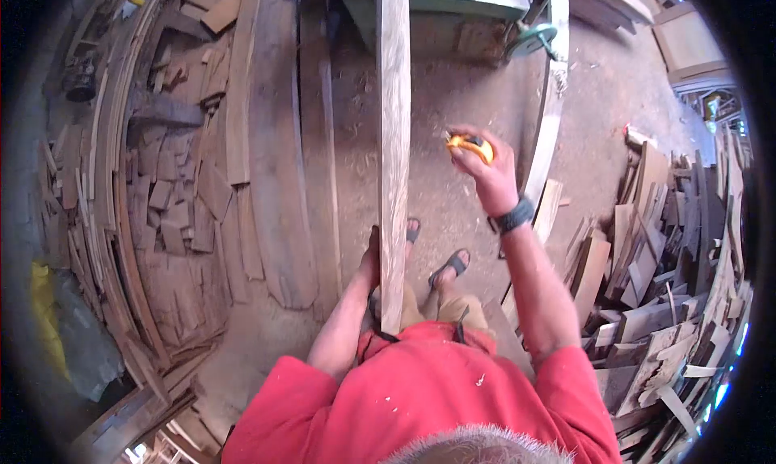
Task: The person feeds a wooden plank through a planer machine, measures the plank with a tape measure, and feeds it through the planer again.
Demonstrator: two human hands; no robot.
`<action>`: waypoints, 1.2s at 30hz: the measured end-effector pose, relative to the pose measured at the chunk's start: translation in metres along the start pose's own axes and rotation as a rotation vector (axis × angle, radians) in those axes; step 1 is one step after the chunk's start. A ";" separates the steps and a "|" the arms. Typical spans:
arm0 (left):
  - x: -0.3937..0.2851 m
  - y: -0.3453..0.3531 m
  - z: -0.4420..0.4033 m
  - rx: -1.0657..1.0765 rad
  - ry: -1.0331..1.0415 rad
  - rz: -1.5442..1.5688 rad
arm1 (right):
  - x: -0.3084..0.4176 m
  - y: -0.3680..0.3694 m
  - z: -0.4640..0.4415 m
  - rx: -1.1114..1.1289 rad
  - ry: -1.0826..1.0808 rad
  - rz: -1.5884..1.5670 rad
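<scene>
- Progress, my read: plank positioned, measuring not underway; no mark I can make out, so what's left is unclear.
- Plank runs from your waist out over the green machine; contact there, can't tell.
- Your right hand is wrapped around the tape measure, off the plank.
- Left hand at plank's edge, mostly hidden; grip, can't tell.
- Count: one plank, one tape measure, one machine.

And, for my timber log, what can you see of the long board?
The long board looks like straight, narrow, pale wood with darker grain. It runs forward from near the red shirt across the view of the green machine, far end out of frame. The left hand is against its left side; machine contact is unclear.
</scene>
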State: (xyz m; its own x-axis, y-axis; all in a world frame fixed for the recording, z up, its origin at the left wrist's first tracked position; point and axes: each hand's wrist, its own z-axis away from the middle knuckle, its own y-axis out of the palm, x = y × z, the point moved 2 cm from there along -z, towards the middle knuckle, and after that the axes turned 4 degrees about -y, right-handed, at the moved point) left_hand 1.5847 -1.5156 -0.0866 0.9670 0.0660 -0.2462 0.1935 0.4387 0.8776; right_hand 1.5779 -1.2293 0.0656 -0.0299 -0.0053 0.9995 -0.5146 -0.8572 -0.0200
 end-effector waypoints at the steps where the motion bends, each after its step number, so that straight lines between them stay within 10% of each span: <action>1: -0.002 0.007 0.001 0.165 0.024 0.138 | -0.012 0.001 0.011 -0.110 0.063 -0.191; 4: -0.014 0.043 0.013 -0.500 -0.035 -0.171 | -0.048 0.012 0.051 -0.275 0.253 -0.512; 9: -0.001 -0.007 0.019 -0.585 0.123 -0.488 | -0.071 0.033 0.125 0.085 0.494 -0.436; 13: 0.009 -0.125 0.015 -1.079 0.232 -0.974 | -0.088 0.043 0.139 0.222 0.561 -0.523; 21: -0.032 -0.075 0.018 -1.237 0.398 -1.277 | -0.144 0.047 0.119 0.348 0.559 -0.532; 36: -0.025 -0.155 -0.005 -1.088 0.312 -1.148 | -0.213 -0.139 0.132 -0.383 0.886 -0.396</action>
State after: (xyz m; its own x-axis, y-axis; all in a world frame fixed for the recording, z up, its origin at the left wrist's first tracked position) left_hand 1.5300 -1.5809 -0.2184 0.3056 -0.6184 -0.7240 0.4201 0.7699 -0.4803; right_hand 1.7687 -1.1772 -0.1415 -0.3380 0.7532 0.5643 -0.8575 -0.4936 0.1452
